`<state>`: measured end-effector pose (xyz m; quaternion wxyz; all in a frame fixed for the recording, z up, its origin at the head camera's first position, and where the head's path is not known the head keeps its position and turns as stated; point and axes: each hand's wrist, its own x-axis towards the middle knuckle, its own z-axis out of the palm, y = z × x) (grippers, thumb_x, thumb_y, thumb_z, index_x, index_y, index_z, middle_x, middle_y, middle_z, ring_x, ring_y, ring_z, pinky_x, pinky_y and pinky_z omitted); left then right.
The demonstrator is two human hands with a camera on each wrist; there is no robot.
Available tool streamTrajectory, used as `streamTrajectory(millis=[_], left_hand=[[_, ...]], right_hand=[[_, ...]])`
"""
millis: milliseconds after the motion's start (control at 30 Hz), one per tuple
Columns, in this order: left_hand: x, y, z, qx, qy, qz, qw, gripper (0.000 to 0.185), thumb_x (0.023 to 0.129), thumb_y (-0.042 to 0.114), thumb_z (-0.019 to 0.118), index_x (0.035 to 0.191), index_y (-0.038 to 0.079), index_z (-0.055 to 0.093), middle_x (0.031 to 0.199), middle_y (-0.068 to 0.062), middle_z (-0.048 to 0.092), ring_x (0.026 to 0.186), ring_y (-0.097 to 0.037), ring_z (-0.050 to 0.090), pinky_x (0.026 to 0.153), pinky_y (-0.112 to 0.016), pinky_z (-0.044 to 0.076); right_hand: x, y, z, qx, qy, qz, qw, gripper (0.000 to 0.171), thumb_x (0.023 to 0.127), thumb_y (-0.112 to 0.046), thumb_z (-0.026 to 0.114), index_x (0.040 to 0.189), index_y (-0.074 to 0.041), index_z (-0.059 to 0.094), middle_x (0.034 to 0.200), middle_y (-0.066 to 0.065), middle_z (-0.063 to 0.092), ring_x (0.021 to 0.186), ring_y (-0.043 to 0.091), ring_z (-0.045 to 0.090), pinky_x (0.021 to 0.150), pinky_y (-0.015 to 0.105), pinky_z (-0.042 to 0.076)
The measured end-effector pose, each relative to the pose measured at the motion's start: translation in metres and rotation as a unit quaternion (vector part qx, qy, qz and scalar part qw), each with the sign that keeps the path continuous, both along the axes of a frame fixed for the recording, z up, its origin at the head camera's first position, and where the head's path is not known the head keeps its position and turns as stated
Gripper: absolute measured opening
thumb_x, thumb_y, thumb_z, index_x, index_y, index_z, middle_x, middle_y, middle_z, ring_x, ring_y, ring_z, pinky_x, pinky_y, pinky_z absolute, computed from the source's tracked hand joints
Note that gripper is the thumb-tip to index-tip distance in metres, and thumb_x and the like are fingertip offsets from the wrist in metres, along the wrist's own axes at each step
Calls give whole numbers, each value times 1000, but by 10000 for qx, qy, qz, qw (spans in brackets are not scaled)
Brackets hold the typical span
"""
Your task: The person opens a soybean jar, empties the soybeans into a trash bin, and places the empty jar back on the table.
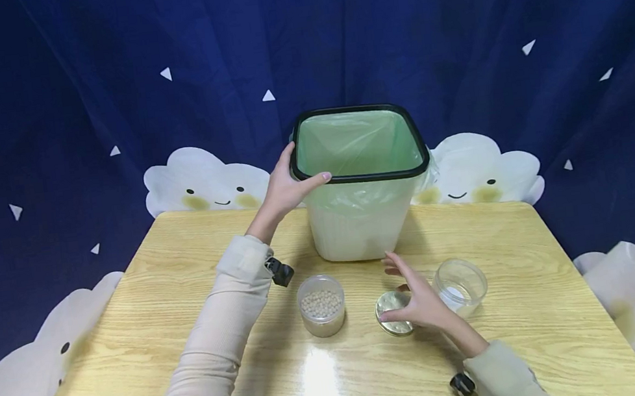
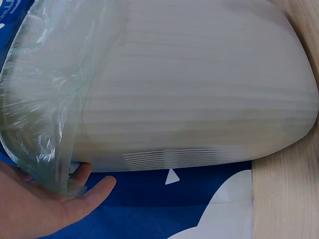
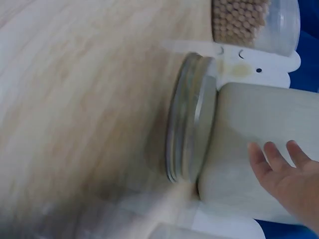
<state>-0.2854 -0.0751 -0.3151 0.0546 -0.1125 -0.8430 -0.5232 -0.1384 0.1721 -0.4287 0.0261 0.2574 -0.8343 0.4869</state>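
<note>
Below centre of the head view, we are spreading our right hand (image 1: 423,300), grip released, just over the lid (image 1: 392,313); our left hand (image 1: 287,188) is gripping the bin (image 1: 357,233) rim.

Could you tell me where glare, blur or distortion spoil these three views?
Head view: sharp, with a bright glare streak on the table below the jar of beans. Left wrist view: the bin bulges from wide-angle distortion, its wall washed pale. Right wrist view: soft with blur, the lid and right hand smeared.
</note>
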Motion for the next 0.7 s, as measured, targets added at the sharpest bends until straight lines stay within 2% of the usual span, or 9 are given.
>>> streamTrajectory(millis=[267, 567, 700], left_hand=[[1, 2, 1, -17, 22, -2, 10000, 98, 72, 43, 73, 146, 17, 16, 148, -5, 21, 134, -19, 20, 105, -38, 23], [2, 1, 5, -92, -15, -13, 10000, 98, 72, 43, 73, 146, 16, 15, 148, -6, 21, 134, -20, 21, 105, -39, 24], [3, 0, 7, -213, -171, -22, 9996, 99, 72, 45, 72, 147, 18, 13, 149, -6, 20, 134, -21, 20, 105, -40, 24]], right_hand=[[-5, -18, -14, -220, -447, 239, 9985, 109, 56, -4, 85, 142, 3, 18, 135, 29, 33, 116, 51, 37, 82, 60, 41], [-14, -35, -30, -267, -994, 496, 9935, 107, 60, -3, 83, 143, -3, 16, 136, 27, 32, 118, 49, 36, 85, 59, 40], [-23, -39, -47, -250, -1099, 542, 9922, 109, 60, -3, 83, 144, -8, 15, 137, 27, 30, 119, 48, 35, 86, 59, 39]])
